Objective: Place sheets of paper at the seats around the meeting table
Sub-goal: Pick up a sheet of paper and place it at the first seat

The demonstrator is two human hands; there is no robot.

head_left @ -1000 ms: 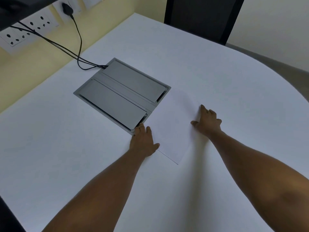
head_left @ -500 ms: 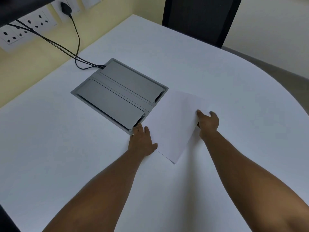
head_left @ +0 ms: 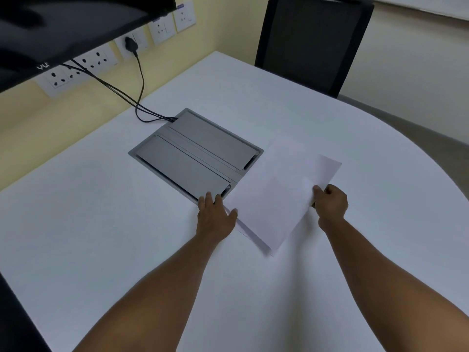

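A white sheet of paper (head_left: 276, 189) is lifted off a thin stack of paper (head_left: 242, 231) that lies on the white meeting table (head_left: 101, 224). My right hand (head_left: 330, 201) pinches the sheet's right edge, thumb on top. My left hand (head_left: 215, 214) lies flat with fingers spread, pressing the left edge of the stack beside the grey box. Most of the stack is hidden under the raised sheet.
A grey cable box (head_left: 195, 153) with two closed lids is set into the table, with black cables (head_left: 137, 97) running to wall sockets (head_left: 96, 59). A black chair (head_left: 312, 39) stands at the far edge. A dark monitor (head_left: 63, 24) hangs at upper left.
My right hand went from lying flat on the paper to pinching the top sheet's edge and lifting it to the right. My left hand stayed pressed on the stack.
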